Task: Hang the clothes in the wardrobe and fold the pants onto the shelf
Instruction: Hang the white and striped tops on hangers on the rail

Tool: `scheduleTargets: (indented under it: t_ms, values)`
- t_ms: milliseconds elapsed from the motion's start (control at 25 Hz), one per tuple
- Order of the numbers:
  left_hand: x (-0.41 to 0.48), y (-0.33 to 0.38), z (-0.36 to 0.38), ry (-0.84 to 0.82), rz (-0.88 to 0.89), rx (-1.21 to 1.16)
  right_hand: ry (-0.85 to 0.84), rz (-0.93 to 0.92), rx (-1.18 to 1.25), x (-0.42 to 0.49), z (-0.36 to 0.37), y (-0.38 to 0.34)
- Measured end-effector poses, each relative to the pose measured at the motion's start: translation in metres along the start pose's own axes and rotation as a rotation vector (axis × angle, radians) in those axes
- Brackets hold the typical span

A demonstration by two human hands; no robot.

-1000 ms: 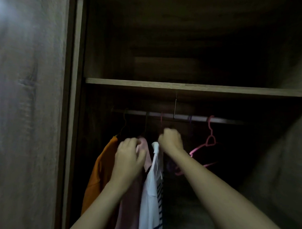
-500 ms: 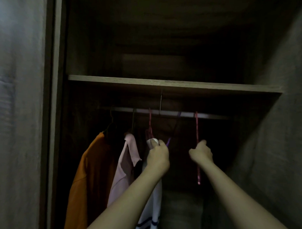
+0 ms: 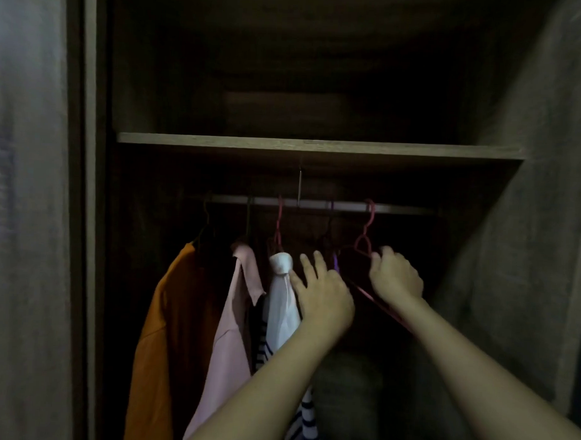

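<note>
— What's the grip right now?

— My right hand (image 3: 396,276) is curled round the shoulder of an empty pink hanger (image 3: 363,243), just under its hook, and that hook sits over the rail (image 3: 404,209). My left hand (image 3: 324,295) holds nothing. Its fingers are straight and spread, right beside the white striped top (image 3: 281,301), with the fingertips near a purple hanger (image 3: 335,264). Whether the thumb touches the cloth, I can't tell.

— Count for me.

— Two hands up, five hanger hooks (image 3: 207,213) on the rail, three garments hanging, all on the left half.

— And they look like?

— From the left: an orange garment (image 3: 167,314), then a pale pink shirt (image 3: 232,333) with its collar turned out, then the white top, bunched at the neck with dark stripes lower down. They hang close together, edge-on to me.

— Around all that?

— One wooden shelf (image 3: 318,145) just above the rail, and dim wardrobe (image 3: 529,228) walls on either side.
</note>
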State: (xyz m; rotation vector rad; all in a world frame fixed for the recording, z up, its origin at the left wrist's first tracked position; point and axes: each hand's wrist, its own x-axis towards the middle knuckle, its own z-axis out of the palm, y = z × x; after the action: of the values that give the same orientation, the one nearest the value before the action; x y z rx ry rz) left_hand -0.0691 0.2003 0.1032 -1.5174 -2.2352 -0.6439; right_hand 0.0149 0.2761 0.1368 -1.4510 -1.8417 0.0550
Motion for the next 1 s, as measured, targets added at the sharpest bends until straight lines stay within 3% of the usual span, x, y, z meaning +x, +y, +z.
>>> scheduleTargets:
  t_ms: [120, 240, 320, 400, 440, 520, 560, 640, 720, 800, 920, 1000]
  values:
    - [-0.001, 0.012, 0.004, -0.033, 0.095, -0.118, -0.240, 0.106, 0.221, 0.013, -0.001, 0.000]
    - [0.000, 0.029, 0.005, -0.206, 0.244, -0.386, -0.463, 0.247, 0.607, 0.025, -0.005, 0.010]
    - [0.000, 0.032, 0.002, -0.346, 0.364, -0.398, -0.421, 0.220, 0.557, 0.028, -0.010, 0.016]
    - [0.000, 0.028, -0.004, -0.332, 0.446, -0.191, -0.341, 0.172, 0.320, 0.027, -0.014, 0.023]
    - [0.003, 0.024, -0.007, -0.214, 0.424, -0.107, -0.309, 0.147, 0.194, 0.027, -0.016, 0.026]
    - [0.013, 0.010, -0.012, 0.064, 0.163, -0.007, -0.268, 0.083, 0.019, 0.024, -0.018, 0.032]
    - [0.019, -0.001, -0.014, 0.117, -0.033, 0.000, -0.240, 0.052, -0.038, 0.023, -0.018, 0.035]
    - [0.025, -0.023, -0.016, 0.049, -0.296, -0.067, -0.182, -0.006, -0.132, 0.022, -0.018, 0.039]
    - [0.027, -0.032, -0.006, -0.060, -0.259, -0.160, -0.151, -0.047, -0.227, 0.022, -0.021, 0.042]
    - [0.024, -0.033, 0.003, -0.061, -0.167, -0.166, -0.150, -0.071, -0.298, 0.022, -0.028, 0.043]
    - [0.025, -0.034, 0.005, -0.075, -0.202, -0.240, -0.151, -0.074, -0.352, 0.019, -0.033, 0.041]
    - [0.020, -0.035, -0.002, -0.065, -0.232, -0.324, -0.049, -0.138, -0.382, 0.014, -0.030, 0.035]
